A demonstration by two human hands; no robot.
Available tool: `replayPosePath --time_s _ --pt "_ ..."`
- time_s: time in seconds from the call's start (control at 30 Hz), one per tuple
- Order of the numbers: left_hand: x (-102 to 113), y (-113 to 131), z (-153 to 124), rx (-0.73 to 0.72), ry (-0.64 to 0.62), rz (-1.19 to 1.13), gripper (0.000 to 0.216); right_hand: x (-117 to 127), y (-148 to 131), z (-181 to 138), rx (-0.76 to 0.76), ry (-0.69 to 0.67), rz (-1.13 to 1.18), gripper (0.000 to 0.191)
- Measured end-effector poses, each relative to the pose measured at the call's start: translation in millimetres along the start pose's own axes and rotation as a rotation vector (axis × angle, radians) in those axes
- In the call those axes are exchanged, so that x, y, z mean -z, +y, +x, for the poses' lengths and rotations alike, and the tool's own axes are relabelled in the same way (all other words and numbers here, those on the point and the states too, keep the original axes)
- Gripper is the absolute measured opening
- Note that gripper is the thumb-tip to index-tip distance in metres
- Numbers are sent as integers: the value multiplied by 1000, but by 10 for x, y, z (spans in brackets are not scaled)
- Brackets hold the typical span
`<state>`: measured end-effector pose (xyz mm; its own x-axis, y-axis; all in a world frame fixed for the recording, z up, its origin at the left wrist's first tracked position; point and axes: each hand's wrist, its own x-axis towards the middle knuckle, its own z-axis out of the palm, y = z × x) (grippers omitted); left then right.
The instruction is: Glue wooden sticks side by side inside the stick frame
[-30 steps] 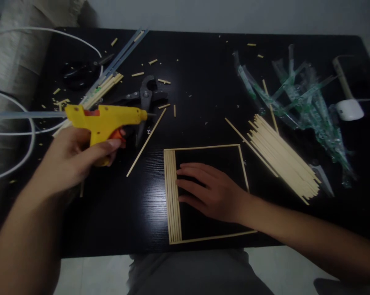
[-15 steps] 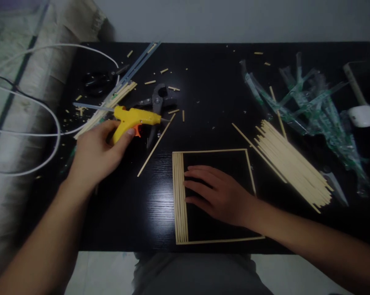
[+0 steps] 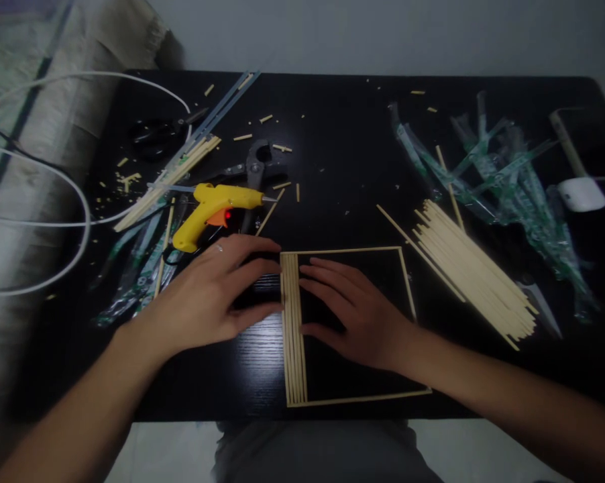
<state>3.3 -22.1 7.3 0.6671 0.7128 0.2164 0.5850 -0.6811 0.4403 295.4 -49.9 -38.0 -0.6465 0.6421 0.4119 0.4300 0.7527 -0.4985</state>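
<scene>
— Grip first, both of yours?

— Your L hand (image 3: 219,292): part open, fingers bent + spread, nothing held; tips at the outer L edge of the stick frame (image 3: 340,250). Your R hand (image 3: 357,308): also part open, half-curled, nothing held, over the inside of the frame; tips at the inner edge of the slat row (image 3: 293,335). So the row's btwn your two sets of tips. Pressing or just resting? Can't tell.

— OK. Frame pos?

— Flat on the black table (image 3: 333,154), nr edge, right in front of you. Thin sticks for sides, slats packed tight along its L side. Your R forearm crosses its nr R part.

— L of frame?

— Yellow glue gun (image 3: 222,196), lying beyond your L hand, nozzle pointing R, red light showing nr the orange trigger. Dark pliers (image 3: 255,168) just behind it, scissors (image 3: 154,131) farther out. Loose stick (image 3: 271,211) past the frame's far L corner, partly hidden by your L hand.

— R of frame?

— Stick bundle (image 3: 473,268), slanted, w/ one loose stick alongside, btwn it + the frame. Clear/green wrappers (image 3: 514,174) beyond the bundle; phone (image 3: 594,137) + white case (image 3: 583,194) farthest R.
</scene>
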Motion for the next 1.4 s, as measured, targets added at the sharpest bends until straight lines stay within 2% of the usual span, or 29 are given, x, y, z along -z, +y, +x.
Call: replayPosePath --time_s 0.1,0.23,1.07,1.3,1.4 --pt "-66 0 -5 12 -91 -19 56 -2 6 -4 -12 -40 1 57" --pt "-97 -6 -3 33 -114 -30 69 -6 14 -11 -30 -82 12 62" --pt "-141 -27 -39 -26 -108 10 64 -6 4 6 -54 -87 42 63" --pt "-115 -12 -51 5 -124 3 62 45 -18 -9 -91 -167 106 89" --pt "-108 0 -35 3 -117 -4 62 46 -21 -15 -83 -180 85 93"
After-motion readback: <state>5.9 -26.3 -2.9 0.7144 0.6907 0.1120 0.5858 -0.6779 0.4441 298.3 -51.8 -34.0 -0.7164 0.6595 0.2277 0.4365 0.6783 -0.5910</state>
